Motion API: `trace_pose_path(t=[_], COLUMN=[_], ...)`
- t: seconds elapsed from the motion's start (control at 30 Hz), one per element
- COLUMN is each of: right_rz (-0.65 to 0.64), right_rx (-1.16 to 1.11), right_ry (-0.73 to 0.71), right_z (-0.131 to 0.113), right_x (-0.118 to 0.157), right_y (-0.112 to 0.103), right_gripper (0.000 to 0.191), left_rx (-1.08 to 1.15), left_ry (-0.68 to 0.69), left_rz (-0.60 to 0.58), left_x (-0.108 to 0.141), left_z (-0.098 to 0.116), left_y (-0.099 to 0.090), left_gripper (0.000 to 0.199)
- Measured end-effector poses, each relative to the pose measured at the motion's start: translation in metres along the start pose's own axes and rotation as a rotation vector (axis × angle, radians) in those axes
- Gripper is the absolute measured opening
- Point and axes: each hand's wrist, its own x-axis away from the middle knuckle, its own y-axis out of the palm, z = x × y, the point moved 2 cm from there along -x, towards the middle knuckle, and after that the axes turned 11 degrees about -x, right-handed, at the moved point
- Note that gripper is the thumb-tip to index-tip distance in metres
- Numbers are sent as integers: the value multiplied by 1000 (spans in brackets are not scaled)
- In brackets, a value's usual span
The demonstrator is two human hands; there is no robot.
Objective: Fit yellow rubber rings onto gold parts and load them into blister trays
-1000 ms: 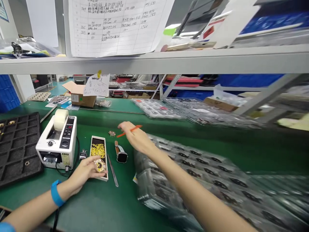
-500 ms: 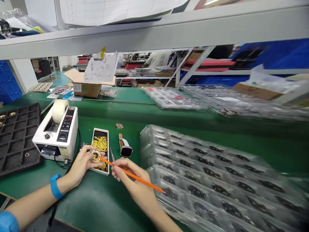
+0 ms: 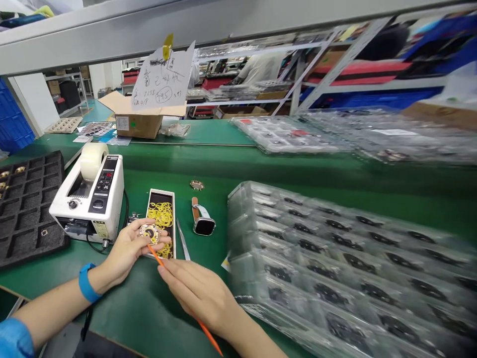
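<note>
My left hand (image 3: 128, 247) pinches a round gold-rimmed watch part (image 3: 149, 233) with a dark centre and some yellow on its face. My right hand (image 3: 203, 293) grips a thin orange pointed stick (image 3: 209, 338), whose tip meets the part's lower edge; its middle is hidden by the hand. Under and behind my left fingers lies a long white box (image 3: 173, 214) with many yellow rings (image 3: 161, 214) in it. Metal tweezers (image 3: 183, 241) rest just right of the box. Farther right sits a square-faced watch (image 3: 203, 226), and behind it a gold-rimmed round part (image 3: 197, 185).
At left stand a white tape dispenser (image 3: 108, 194) and a black foam tray (image 3: 32, 214) with a few gold parts. Stacked clear plastic trays (image 3: 246, 248) of dark pieces fill the right. A cardboard box (image 3: 137, 126) with a handwritten sheet stands behind, below a shelf beam.
The orange stick has swung steeper, its tip moving from the part's right side to its lower edge. My right hand has turned palm-down and lower. The camera view has shifted somewhat.
</note>
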Motion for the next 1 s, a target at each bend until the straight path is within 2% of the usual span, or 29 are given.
trace_pose_path(t=[0.17,0.23,0.37,0.53,0.67,0.77,0.87,1.0], right_rz=[246,289,333,262,110,21,140,329], right_rx=[-31,-42,-55,-1,90,102,11,-107], right_ry=[256,317,344,252,91,54,178,365], right_z=[1,1,2,6,7,7,7,6], right_x=[0,0,-1,2,7,8,5,2], right_y=[-6,-4,0,4,7,7,2,-6], right_gripper=[27,24,20,27,31,26,27,38], left_rx=[-76,-84,-111,-129,-143,-130,-123,-171], left_ry=[37,51,74,69,13,-24,-26,-6], left_rz=[-60,-109,-154,-158,-127,-121,-96,-75], left_x=[4,7,10,8,7,6,5,3], left_z=[-2,-3,-5,-8,-8,-7,-5,-3], left_y=[5,9,12,8,6,6,6,4], left_gripper=[37,38,39,39,38,39,35,27])
